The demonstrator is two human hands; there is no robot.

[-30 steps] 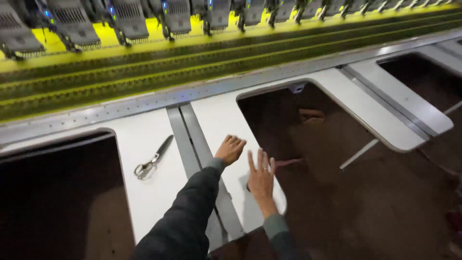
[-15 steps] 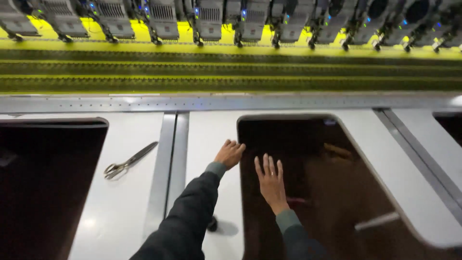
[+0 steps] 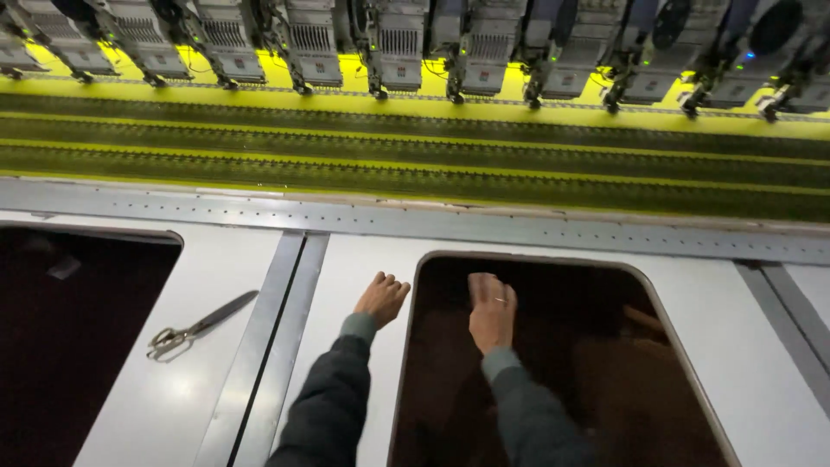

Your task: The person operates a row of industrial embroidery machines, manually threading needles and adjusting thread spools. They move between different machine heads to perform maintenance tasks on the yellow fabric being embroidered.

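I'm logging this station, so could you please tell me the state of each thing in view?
Left hand: knuckles bent, resting on the white frame panel, holding nothing.
Right hand: fingers curled, pressed on the dark fabric in the opening.
Scissors: lying flat on the panel, apart from both hands; blades look closed.
Embroidery heads: in a row above, small green lights on.

frame [image 3: 363, 415] white | fabric [image 3: 562, 372] dark maroon (plain) | scissors [image 3: 197, 327] grey
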